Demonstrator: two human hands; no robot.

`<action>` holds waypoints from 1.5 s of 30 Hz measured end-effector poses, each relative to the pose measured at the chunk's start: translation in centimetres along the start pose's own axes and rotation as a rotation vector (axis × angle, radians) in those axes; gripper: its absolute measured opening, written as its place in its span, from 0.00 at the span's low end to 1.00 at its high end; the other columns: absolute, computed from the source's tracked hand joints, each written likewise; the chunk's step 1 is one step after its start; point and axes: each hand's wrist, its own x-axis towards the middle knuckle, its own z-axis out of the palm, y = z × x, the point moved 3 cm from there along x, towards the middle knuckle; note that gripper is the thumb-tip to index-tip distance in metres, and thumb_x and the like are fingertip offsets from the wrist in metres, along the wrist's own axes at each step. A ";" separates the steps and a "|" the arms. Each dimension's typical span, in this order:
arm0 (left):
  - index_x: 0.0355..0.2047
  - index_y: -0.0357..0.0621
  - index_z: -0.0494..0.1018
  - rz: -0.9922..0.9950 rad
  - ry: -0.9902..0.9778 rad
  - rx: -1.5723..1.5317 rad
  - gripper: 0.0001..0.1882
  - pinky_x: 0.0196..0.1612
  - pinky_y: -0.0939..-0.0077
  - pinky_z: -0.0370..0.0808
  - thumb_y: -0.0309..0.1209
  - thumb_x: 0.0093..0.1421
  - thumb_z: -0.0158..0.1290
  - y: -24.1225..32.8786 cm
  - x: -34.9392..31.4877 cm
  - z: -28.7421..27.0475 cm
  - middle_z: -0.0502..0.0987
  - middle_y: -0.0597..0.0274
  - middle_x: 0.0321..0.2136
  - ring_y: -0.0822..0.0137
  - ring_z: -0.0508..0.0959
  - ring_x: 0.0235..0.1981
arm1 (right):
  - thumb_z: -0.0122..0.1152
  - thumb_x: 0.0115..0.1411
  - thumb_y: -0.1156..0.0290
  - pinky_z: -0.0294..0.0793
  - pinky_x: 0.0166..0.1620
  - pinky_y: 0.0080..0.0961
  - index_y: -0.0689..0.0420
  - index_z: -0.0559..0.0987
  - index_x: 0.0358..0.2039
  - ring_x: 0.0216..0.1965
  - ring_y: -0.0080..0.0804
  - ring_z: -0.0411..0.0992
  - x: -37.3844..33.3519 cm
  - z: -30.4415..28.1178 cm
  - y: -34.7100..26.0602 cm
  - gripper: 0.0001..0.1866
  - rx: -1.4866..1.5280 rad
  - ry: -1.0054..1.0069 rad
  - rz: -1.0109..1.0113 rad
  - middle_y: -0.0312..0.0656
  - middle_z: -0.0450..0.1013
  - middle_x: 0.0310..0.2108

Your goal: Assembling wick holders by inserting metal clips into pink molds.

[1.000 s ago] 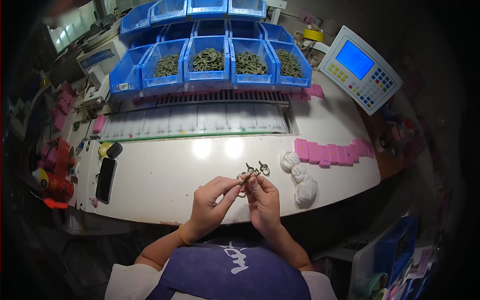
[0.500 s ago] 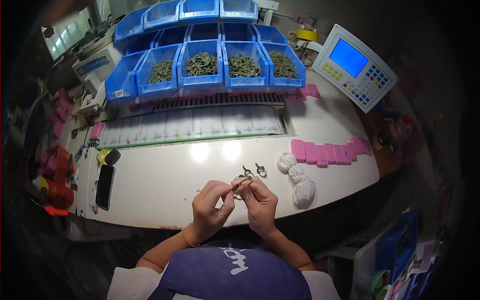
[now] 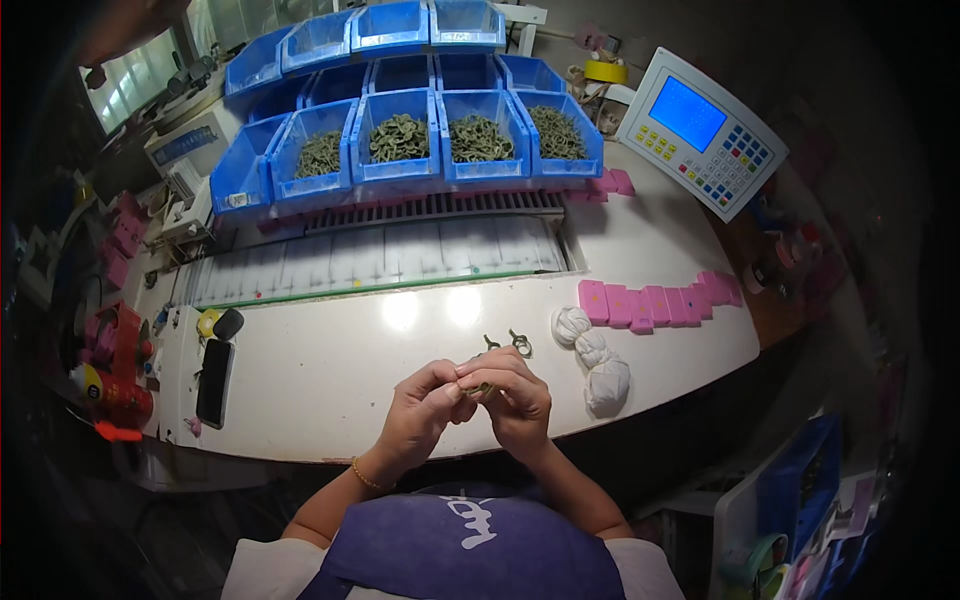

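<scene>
Close to the table's front edge, my left hand [image 3: 415,412] and my right hand [image 3: 521,408] meet with bent fingers. Between their fingertips is a small olive-bronze ring-shaped piece [image 3: 483,388], mostly covered by the fingers. Both hands are closed on it; its exact kind does not show. Just beyond my right fingers lies a loose ring piece with a short tail [image 3: 520,343]. Beside it, a second such piece [image 3: 491,341] is partly hidden behind my hands.
Blue bins [image 3: 400,165] at the back hold many olive pieces. Pink blocks [image 3: 655,306] and white cloth bundles [image 3: 606,386] lie right of my hands. A phone [image 3: 214,382] lies left. A keypad unit with a blue screen [image 3: 702,132] stands back right, behind a long slotted strip [image 3: 430,207].
My hands have drawn closer together, and the right fingers have curled over the ring piece, covering more of it. The view has shifted slightly.
</scene>
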 end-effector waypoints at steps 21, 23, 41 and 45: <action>0.29 0.35 0.76 -0.163 0.229 0.645 0.05 0.31 0.83 0.70 0.25 0.61 0.55 -2.2 -2.5 -4.9 0.77 0.65 0.25 0.79 0.72 0.23 | 0.64 0.54 0.88 0.80 0.38 0.25 0.61 0.82 0.41 0.38 0.32 0.77 -0.7 -1.2 1.7 0.14 -0.186 0.145 -0.041 0.44 0.78 0.38; 0.29 0.34 0.77 -0.103 0.274 0.764 0.05 0.29 0.83 0.71 0.24 0.60 0.56 -2.3 -2.5 -5.4 0.77 0.66 0.23 0.79 0.73 0.23 | 0.64 0.54 0.88 0.79 0.38 0.26 0.61 0.82 0.41 0.38 0.32 0.77 -1.0 -1.3 2.2 0.13 -0.156 0.156 -0.007 0.43 0.79 0.37; 0.28 0.34 0.77 -0.344 0.207 0.721 0.06 0.26 0.83 0.73 0.25 0.60 0.56 -2.2 -4.2 -4.7 0.79 0.63 0.21 0.77 0.77 0.21 | 0.69 0.56 0.79 0.72 0.34 0.24 0.61 0.83 0.36 0.30 0.28 0.74 -0.4 -1.3 0.6 0.07 -0.283 0.220 0.048 0.40 0.78 0.29; 0.32 0.33 0.76 -0.471 -0.144 1.073 0.09 0.33 0.77 0.76 0.30 0.60 0.57 -0.5 -6.4 -3.9 0.82 0.60 0.25 0.70 0.81 0.27 | 0.70 0.53 0.81 0.72 0.32 0.26 0.60 0.83 0.37 0.29 0.33 0.75 0.1 -1.6 -0.3 0.10 -0.455 0.218 -0.137 0.41 0.78 0.29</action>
